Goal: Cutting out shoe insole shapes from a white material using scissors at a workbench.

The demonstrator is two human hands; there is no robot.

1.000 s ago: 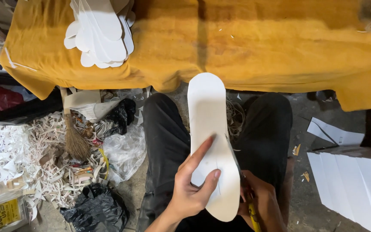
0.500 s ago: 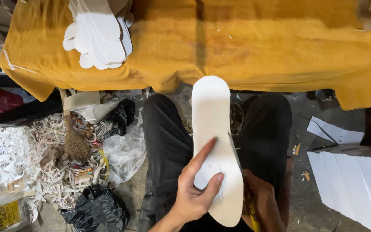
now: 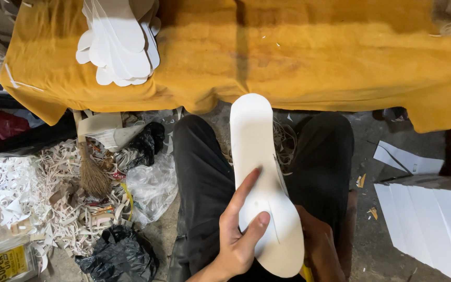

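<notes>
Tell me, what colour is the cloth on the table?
Mustard yellow: the cloth shows best in the head view.

The left hand [image 3: 238,237] rises from below over the lap, index finger stretched straight, thumb bent across, fingers [image 3: 246,190] gripping. The right hand [image 3: 319,248] sits lower beside it, mostly hidden.

We see a plain white insole cutout [image 3: 259,172] over black trousers [image 3: 199,193]. The surface [image 3: 298,57] wears a mustard-yellow cloth, carrying more white cutouts [image 3: 121,44]. White paper scraps [image 3: 22,188] cover the floor.
</notes>
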